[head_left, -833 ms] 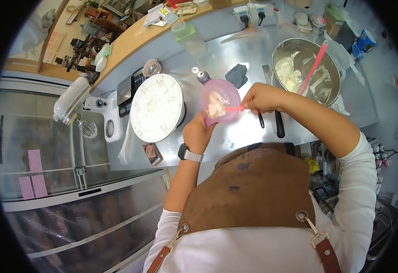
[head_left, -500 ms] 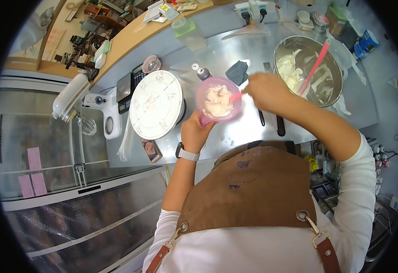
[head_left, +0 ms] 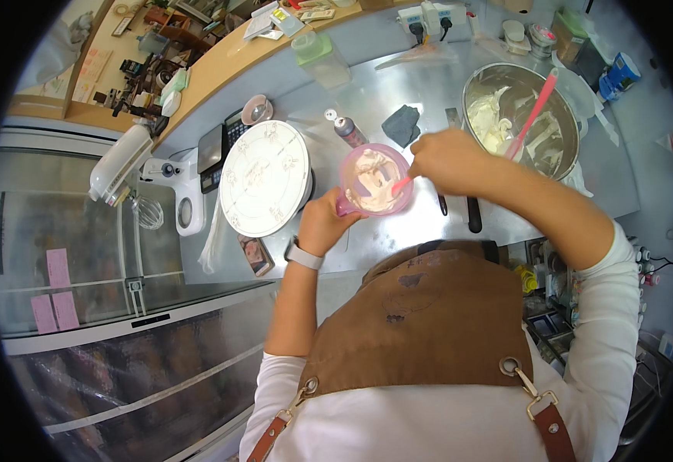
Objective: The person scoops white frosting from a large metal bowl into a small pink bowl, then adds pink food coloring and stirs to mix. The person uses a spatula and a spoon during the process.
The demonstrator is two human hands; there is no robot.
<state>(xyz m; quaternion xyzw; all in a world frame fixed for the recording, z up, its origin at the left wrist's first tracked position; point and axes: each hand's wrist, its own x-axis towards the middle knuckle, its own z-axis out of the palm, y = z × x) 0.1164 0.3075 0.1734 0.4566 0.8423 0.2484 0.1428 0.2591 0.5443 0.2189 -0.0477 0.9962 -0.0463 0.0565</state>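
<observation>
My left hand (head_left: 322, 222) grips the handle of a small pink bowl (head_left: 375, 181) filled with pale cream, held just above the steel counter (head_left: 429, 85). My right hand (head_left: 448, 160) holds a pink spatula (head_left: 402, 185) whose tip is dipped in the cream. A watch sits on my left wrist. A white cake turntable (head_left: 263, 177) stands just left of the bowl.
A large steel mixing bowl (head_left: 522, 119) of white cream with a pink spatula (head_left: 532, 115) sits at the right. A squeeze bottle (head_left: 345, 129), grey cloth (head_left: 402, 125), knives (head_left: 471, 212), a scale (head_left: 217, 146) and a white stand mixer (head_left: 148, 173) surround the work spot.
The pink bowl has tilted and swung slightly as my right hand moved the spatula around inside it. My left hand stays on the handle.
</observation>
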